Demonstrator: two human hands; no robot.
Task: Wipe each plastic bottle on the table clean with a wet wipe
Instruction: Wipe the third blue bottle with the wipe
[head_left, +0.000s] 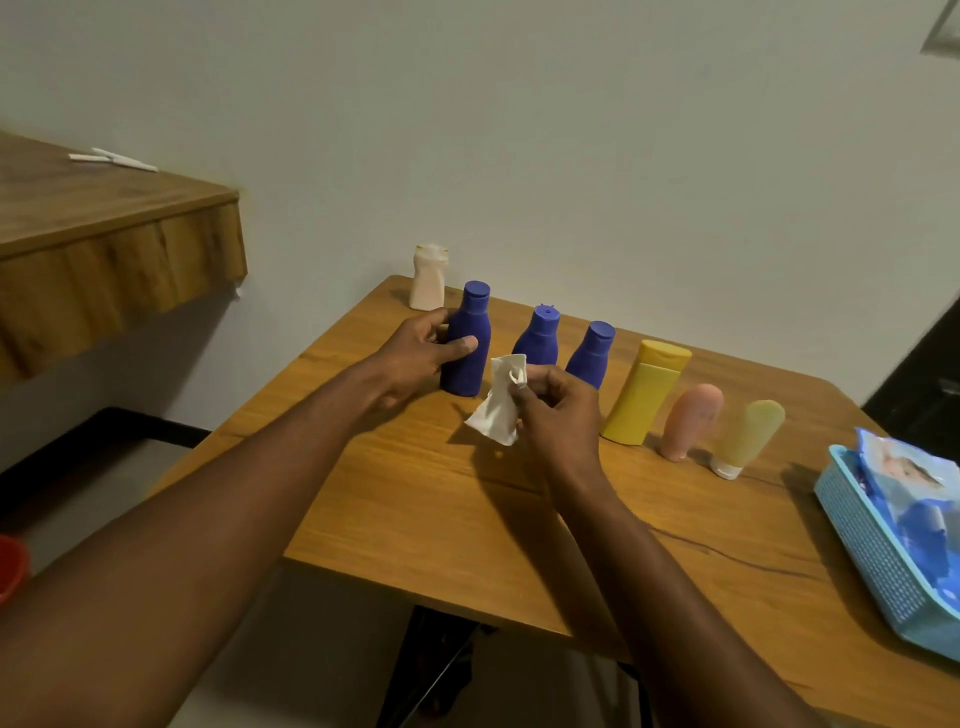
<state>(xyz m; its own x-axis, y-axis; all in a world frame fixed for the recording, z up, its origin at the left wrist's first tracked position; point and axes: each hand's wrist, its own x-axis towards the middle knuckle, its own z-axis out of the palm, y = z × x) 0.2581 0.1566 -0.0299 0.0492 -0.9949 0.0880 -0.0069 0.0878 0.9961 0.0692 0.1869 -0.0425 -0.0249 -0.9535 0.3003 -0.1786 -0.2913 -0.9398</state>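
Observation:
Several plastic bottles stand in a row on the wooden table (571, 519). My left hand (415, 353) grips the leftmost blue bottle (470, 353), which stands upright on the table. My right hand (556, 410) pinches a crumpled white wet wipe (498, 410) just right of that bottle, apart from it. Behind my right hand are two more blue bottles, one (540, 338) and another (595, 351). Further right stand a yellow bottle (647, 392), a pink tube (691, 421) and a pale yellow tube (748, 436). A whitish bottle (428, 278) stands at the far left corner.
A light blue basket (872, 551) holding a pack of wipes (904, 488) sits at the table's right edge. A second wooden surface (104, 218) stands higher at the left. The wall runs right behind the bottles. A red object (10, 566) lies on the floor at left.

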